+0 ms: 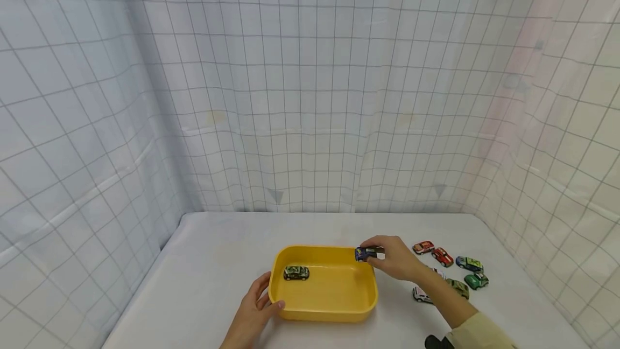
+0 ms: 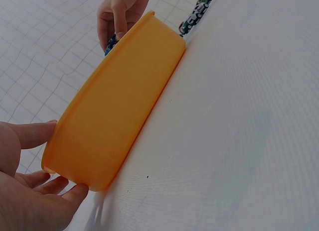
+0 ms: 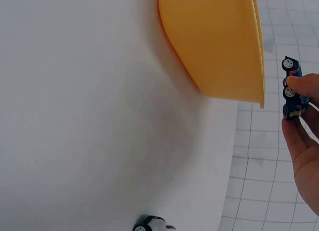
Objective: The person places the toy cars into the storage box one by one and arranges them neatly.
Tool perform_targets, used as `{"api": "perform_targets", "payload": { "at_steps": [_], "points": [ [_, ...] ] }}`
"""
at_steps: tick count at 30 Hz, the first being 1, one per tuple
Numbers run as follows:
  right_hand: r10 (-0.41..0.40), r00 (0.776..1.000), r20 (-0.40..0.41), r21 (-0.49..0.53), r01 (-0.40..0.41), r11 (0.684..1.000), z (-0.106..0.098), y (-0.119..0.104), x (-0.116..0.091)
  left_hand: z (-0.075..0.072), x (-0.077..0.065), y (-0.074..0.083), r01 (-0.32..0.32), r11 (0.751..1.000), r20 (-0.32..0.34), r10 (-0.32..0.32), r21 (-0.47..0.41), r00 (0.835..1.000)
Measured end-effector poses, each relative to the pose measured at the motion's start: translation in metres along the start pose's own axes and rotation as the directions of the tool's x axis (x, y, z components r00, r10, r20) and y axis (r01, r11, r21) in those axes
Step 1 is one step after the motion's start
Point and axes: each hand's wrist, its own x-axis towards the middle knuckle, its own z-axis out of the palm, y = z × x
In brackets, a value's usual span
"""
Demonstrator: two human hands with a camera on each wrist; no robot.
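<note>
A yellow plastic tray [image 1: 329, 295] sits on the white table in the head view. Its left end is held by my left hand [image 1: 255, 306], thumb at the rim and fingers against the outer wall. One camouflage toy car [image 1: 296, 273] lies inside, toward the left. My right hand [image 1: 394, 257] pinches a dark blue toy car [image 1: 364, 253] over the tray's far right corner. In the right wrist view this toy car [image 3: 290, 91] is between thumb and fingers, above rim height, its wheels showing. The left wrist view shows the tray's outer side [image 2: 114, 101].
Right of the tray, several toy cars lie loosely grouped, among them a red car [image 1: 442, 256], a green car [image 1: 476, 280] and a white car [image 1: 421, 295] partly behind the right forearm. White grid-patterned curtains [image 1: 315, 96] enclose the table at the back and sides.
</note>
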Motion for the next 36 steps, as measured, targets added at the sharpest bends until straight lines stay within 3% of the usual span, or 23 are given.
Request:
{"api": "perform_targets", "payload": {
  "at_steps": [10,36],
  "points": [
    [-0.022,0.999,0.041,0.042,0.021,0.999,0.021,-0.006,0.019,-0.002,0.001,-0.002,0.004,1.0,0.0,-0.004,0.003,1.0],
    [-0.055,0.991,0.125,0.028,0.052,0.998,0.069,-0.018,0.05,-0.001,0.001,-0.001,-0.004,1.0,0.002,0.004,-0.006,1.0]
  ]
}}
